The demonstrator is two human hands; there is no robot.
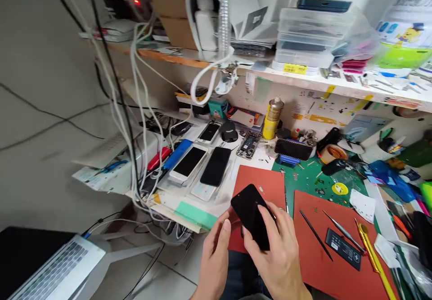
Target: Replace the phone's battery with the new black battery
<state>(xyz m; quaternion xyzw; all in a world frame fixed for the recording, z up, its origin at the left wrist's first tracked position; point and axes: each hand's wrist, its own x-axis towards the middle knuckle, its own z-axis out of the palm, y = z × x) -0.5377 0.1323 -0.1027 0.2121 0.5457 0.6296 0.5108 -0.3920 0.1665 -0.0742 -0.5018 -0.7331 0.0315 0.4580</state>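
Note:
A black smartphone (251,212) is held tilted, screen up, over the near edge of the bench. My right hand (276,241) grips its lower right part, with fingertips on the dark glass and the thumb at the lower left edge. At the phone's left edge is my left hand (218,241), its fingers curled against the side and partly hidden behind it, the thumb off the screen. Beneath the phone lies a red-brown mat (259,177). Right of my hands, a second mat (312,268) bears a phone battery (343,248), a black spudger (316,235) and tweezers (343,230).
Left on the bench are a white phone (189,163), a black phone (216,166) and an opened phone (249,145). Behind stand a yellow spray can (272,118) and a phone on a blue stand (293,149). White cables (145,111) hang at left, above a laptop (64,268).

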